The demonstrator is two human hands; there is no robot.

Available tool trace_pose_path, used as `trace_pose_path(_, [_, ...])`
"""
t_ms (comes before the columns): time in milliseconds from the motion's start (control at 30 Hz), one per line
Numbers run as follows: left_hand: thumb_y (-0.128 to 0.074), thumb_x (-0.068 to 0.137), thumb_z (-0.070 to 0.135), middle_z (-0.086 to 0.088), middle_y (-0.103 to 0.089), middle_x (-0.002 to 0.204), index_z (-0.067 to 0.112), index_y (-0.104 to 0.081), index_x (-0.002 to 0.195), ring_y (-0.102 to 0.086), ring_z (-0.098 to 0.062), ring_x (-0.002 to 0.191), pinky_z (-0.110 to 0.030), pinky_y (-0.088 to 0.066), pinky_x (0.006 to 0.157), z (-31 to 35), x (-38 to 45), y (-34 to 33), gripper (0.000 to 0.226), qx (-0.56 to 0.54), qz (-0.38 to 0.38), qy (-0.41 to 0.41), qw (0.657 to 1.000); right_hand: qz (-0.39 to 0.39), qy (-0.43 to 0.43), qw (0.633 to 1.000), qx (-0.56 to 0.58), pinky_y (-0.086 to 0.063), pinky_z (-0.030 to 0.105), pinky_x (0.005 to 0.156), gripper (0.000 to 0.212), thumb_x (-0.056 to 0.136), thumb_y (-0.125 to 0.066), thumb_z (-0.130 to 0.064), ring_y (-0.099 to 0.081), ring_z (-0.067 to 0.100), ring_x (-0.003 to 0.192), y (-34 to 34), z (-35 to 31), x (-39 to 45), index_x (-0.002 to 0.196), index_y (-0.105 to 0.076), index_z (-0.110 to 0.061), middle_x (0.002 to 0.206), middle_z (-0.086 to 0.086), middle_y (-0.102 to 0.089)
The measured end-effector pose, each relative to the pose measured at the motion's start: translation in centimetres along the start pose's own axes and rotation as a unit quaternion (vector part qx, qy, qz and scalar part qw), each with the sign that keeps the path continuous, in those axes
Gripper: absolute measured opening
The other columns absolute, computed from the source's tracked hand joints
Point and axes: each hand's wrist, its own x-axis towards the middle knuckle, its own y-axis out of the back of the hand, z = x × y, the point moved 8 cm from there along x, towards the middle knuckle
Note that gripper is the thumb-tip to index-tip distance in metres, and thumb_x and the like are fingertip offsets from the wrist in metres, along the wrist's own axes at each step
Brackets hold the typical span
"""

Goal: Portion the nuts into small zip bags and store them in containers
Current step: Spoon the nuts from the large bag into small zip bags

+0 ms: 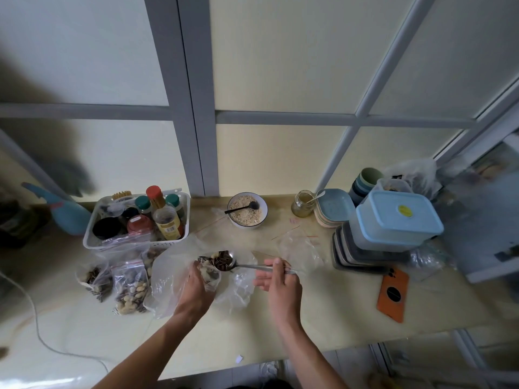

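**A:** What is the biggest thing near the fingers?

**B:** The pale counter [323, 310] under both hands. Next, well right of the right fingers, a stack of lidded containers [393, 220], the top one with a light blue lid. Well beyond the left fingers stands a white basket [134, 242] of bottles.

**A:** And closer in?

**B:** A large clear plastic bag [168, 276] spreads around the left hand [193, 290]. Its fingers are curled round the mouth of a small zip bag [209, 272] holding nuts, gripping it.

**A:** The right hand [280, 284]?

**B:** It pinches the handle of a metal spoon [244, 264] between thumb and forefinger; the other fingers stretch out loosely. The spoon's bowl, loaded with dark seeds and pale nuts [222, 258], sits just above the left fingertips, at the zip bag's opening.

**A:** Anything else?

**B:** Two filled zip bags [118, 284] lie left of the left fingers. An empty zip bag [300, 248] lies just beyond the right fingers. A bowl of crumbs [247, 210] stands farther back, and an orange phone [393, 293] lies to the right.
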Motion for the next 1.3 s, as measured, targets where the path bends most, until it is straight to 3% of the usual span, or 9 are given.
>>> trace_pose_path(233, [-0.066, 0.09, 0.002, 0.001, -0.051, 0.101, 0.014, -0.042, 0.116, -0.053, -0.028, 0.102, -0.034, -0.039, 0.083, 0.0, 0.5, -0.4, 0.038, -0.048, 0.006, 0.003, 0.999, -0.001, 0.009, 1.0, 0.017, -0.059, 0.039, 0.073, 0.038, 0.109, -0.037, -0.031, -0.075, 0.023, 0.067, 0.5, -0.8, 0.2, 0.094, -0.068, -0.015, 0.074, 0.006, -0.077])
trace_pose_path(400, [-0.079, 0.069, -0.001, 0.003, -0.045, 0.105, 0.007, -0.045, 0.118, -0.047, -0.02, 0.094, -0.037, -0.045, 0.079, 0.7, 1.1, -0.1, 0.061, -0.027, 0.004, -0.04, 0.999, -0.066, 0.085, 0.99, -0.096, -0.058, 0.032, 0.072, 0.031, 0.108, -0.041, -0.031, -0.074, 0.01, 0.068, -1.0, -2.1, -0.8, 0.095, -0.069, -0.024, 0.075, -0.002, -0.076])
trace_pose_path(600, [-0.077, 0.068, -0.007, 0.008, -0.05, 0.095, 0.003, -0.046, 0.116, -0.051, -0.017, 0.088, -0.009, -0.039, 0.068, 0.1, 1.6, -0.5, 0.058, -0.054, -0.004, -0.056, 0.997, -0.273, 0.229, 0.891, -0.281, -0.05, 0.021, 0.083, 0.026, 0.101, -0.051, -0.03, -0.064, 0.008, 0.093, -5.3, -2.4, -3.8, 0.122, -0.067, -0.033, 0.106, -0.002, -0.07])
trace_pose_path(700, [-0.08, 0.071, -0.005, 0.0, -0.05, 0.105, 0.002, -0.043, 0.124, -0.055, -0.024, 0.097, -0.031, -0.048, 0.084, -0.3, 1.4, -0.4, 0.065, -0.069, -0.007, -0.066, 0.995, -0.318, 0.263, 0.856, -0.312, -0.046, 0.018, 0.091, 0.031, 0.101, -0.056, -0.025, -0.061, 0.011, 0.102, -6.1, -2.2, -4.7, 0.129, -0.066, -0.032, 0.12, -0.003, -0.062])
trace_pose_path(767, [-0.08, 0.073, -0.003, -0.001, -0.051, 0.109, 0.004, -0.042, 0.128, -0.055, -0.024, 0.101, -0.033, -0.046, 0.086, -0.9, 1.5, -0.3, 0.067, -0.086, -0.003, -0.048, 0.995, -0.313, 0.27, 0.861, -0.297, -0.047, 0.018, 0.093, 0.033, 0.1, -0.051, -0.031, -0.062, 0.01, 0.104, -5.9, -2.7, -4.9, 0.13, -0.067, -0.031, 0.122, -0.005, -0.062])
trace_pose_path(867, [-0.078, 0.077, -0.003, 0.006, -0.054, 0.098, 0.01, -0.042, 0.128, -0.057, -0.017, 0.089, -0.014, -0.044, 0.068, -1.1, 1.5, 0.0, 0.064, -0.11, -0.002, -0.032, 0.993, -0.307, 0.259, 0.877, -0.263, -0.05, 0.023, 0.094, 0.044, 0.094, -0.042, -0.041, -0.065, 0.009, 0.101, -5.4, -3.2, -5.0, 0.129, -0.067, -0.03, 0.121, -0.007, -0.064])
trace_pose_path(1000, [-0.076, 0.077, -0.005, -0.001, -0.05, 0.114, 0.012, -0.041, 0.13, -0.052, -0.012, 0.095, -0.003, -0.042, 0.069, -1.7, 1.4, 0.2, 0.065, -0.12, -0.01, -0.034, 0.992, -0.294, 0.26, 0.888, -0.24, -0.054, 0.029, 0.091, 0.037, 0.097, -0.047, -0.028, -0.067, 0.004, 0.097, -4.8, -3.3, -5.4, 0.128, -0.068, -0.03, 0.117, -0.013, -0.065])
trace_pose_path(1200, [-0.078, 0.082, 0.007, 0.005, -0.062, 0.111, 0.043, -0.049, 0.11, -0.066, -0.016, 0.094, -0.032, -0.059, 0.073, -2.6, 1.2, 0.5, 0.055, -0.151, -0.035, -0.027, 0.988, -0.263, 0.253, 0.915, -0.174, -0.056, 0.024, 0.084, 0.035, 0.101, -0.05, -0.014, -0.073, 0.008, 0.085, -3.3, -3.2, -5.7, 0.128, -0.069, -0.025, 0.111, -0.007, -0.068])
trace_pose_path(1300, [-0.078, 0.082, 0.01, 0.001, -0.065, 0.107, 0.029, -0.054, 0.115, -0.066, -0.02, 0.097, -0.031, -0.058, 0.075, -2.7, 1.1, 0.5, 0.045, -0.17, -0.052, -0.01, 0.984, -0.246, 0.257, 0.92, -0.165, -0.056, 0.025, 0.085, 0.033, 0.102, -0.053, -0.012, -0.073, 0.008, 0.086, -2.9, -3.3, -5.6, 0.127, -0.069, -0.025, 0.095, -0.007, -0.074])
